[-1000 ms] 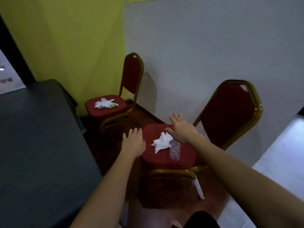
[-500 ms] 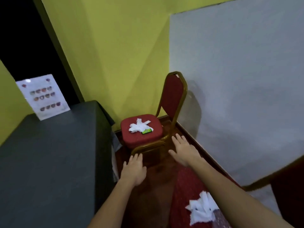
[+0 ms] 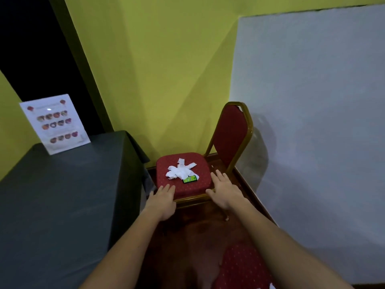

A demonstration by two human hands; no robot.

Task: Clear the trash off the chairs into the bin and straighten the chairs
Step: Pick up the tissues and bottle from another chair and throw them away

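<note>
While both arms stretch forward from the bottom of the frame, two hands lie flat and spread, holding nothing. The left hand (image 3: 163, 198) is palm down, its straight fingers reaching the front left corner of the seat; the right hand (image 3: 224, 189) is likewise wide, fingers straight, lying over the front right corner. Whether either actually presses on the cushion cannot be told.

Two chairs show. One red padded chair with a gold metal frame (image 3: 229, 132) stands whole just right of centre, in the corner where the yellow-green wall (image 3: 166, 69) meets the white wall panel (image 3: 312, 122), its backrest towards the white panel. Of the second red dotted chair seat (image 3: 241, 265) only a part appears, at the lower right edge.

Two pieces of trash lie on the centre chair's cushion: one crumpled white tissue wad (image 3: 181, 171) in the middle of the seat, and one small green wrapper (image 3: 190, 179) touching the tissue's near right edge, just beyond the fingertips of both hands.

One bench under a dark grey cloth (image 3: 62, 205) fills the left of the frame, its corner just beside the chair. One laminated white sheet with rows of small food pictures (image 3: 55, 124) stands on it at the upper left. Dark reddish wooden floor (image 3: 198, 226) shows between the arms.
</note>
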